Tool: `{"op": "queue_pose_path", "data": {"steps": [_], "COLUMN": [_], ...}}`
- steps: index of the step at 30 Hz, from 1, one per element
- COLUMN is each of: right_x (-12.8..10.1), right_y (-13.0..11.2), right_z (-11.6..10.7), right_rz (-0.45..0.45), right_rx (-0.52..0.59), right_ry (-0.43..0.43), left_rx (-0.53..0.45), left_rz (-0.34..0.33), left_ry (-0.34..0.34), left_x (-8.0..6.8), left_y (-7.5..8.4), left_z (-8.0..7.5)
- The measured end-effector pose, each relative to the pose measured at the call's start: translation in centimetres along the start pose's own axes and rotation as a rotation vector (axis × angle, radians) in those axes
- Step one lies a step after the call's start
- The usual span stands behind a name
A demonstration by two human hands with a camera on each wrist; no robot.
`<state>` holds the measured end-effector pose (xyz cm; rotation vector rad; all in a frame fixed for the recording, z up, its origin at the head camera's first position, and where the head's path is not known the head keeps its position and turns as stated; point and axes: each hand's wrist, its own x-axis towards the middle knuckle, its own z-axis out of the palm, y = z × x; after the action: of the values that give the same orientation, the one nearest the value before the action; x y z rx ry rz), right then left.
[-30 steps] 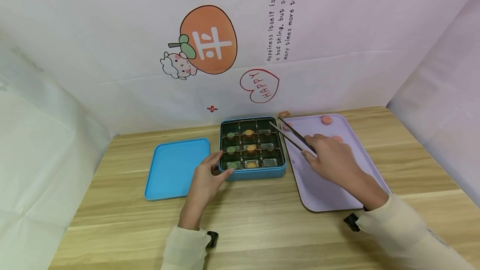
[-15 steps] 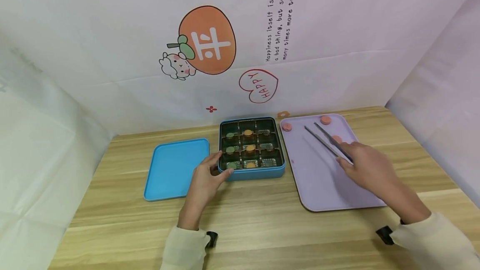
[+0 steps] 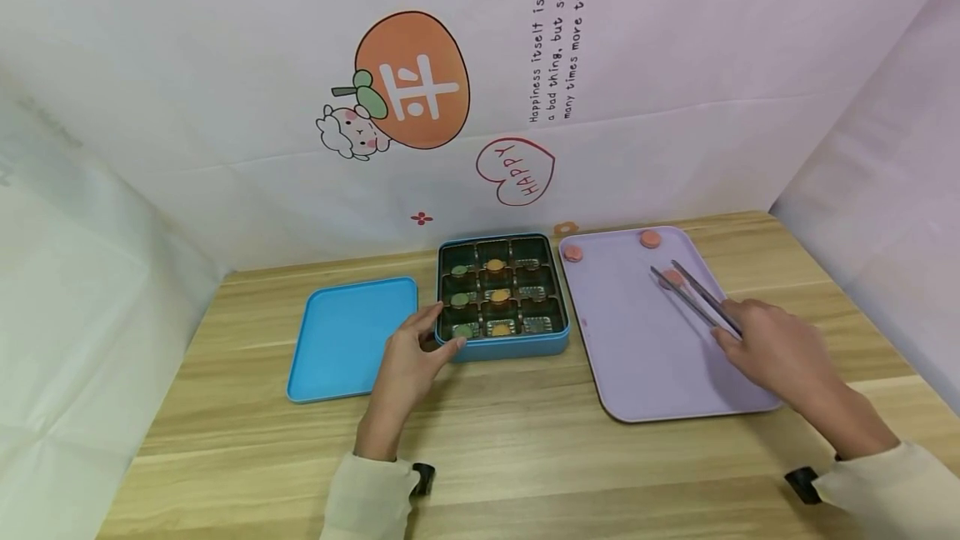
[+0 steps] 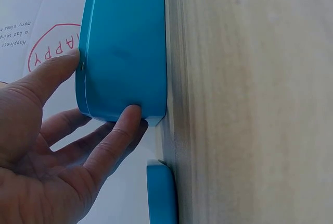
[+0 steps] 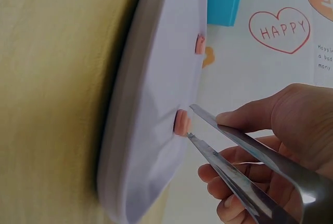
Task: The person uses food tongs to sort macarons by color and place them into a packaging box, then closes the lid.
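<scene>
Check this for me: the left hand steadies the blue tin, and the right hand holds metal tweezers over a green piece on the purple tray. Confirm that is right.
Not quite. The piece at the tips of the tweezers is pink, not green, as the head and right wrist views show. The rest stands: the left hand steadies the blue tin, and the right hand holds the tweezers over the purple tray.

You get bright, even, diffuse light with only faint shadows on the desk [image 3: 525,440]. The head view is sharp; both wrist views blur close up.
</scene>
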<state>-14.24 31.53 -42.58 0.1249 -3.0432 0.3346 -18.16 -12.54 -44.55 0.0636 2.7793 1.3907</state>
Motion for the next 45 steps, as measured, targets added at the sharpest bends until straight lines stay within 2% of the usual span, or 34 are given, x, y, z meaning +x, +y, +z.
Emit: {"op": "queue_pose_path", "data": {"steps": [12,24,36,45], "right_x": [0.1,0.2,0.0,-0.2], "right_y": [0.3,0.4,-0.6,-2.3], "right_z": [0.4,0.7,0.3,-0.3], "right_rz": [0.036,0.03,0.011,-0.047], "right_rx": [0.018,0.003,0.026,0.012], "right_ry": [-0.043,-0.044,-0.022,0.04], "left_rx": [0.003,-0.005,0.002,-0.003], "left_rz": [0.004,0.008,0.016,0.02], "left_ry": [0.002,-0.003,0.003,-0.001], "left_x": [0.0,0.0,0.1,0.1], "left_y": [0.0,0.1,-0.2,-0.2], "left_z": [0.0,-0.1,0.0,0.1]}}
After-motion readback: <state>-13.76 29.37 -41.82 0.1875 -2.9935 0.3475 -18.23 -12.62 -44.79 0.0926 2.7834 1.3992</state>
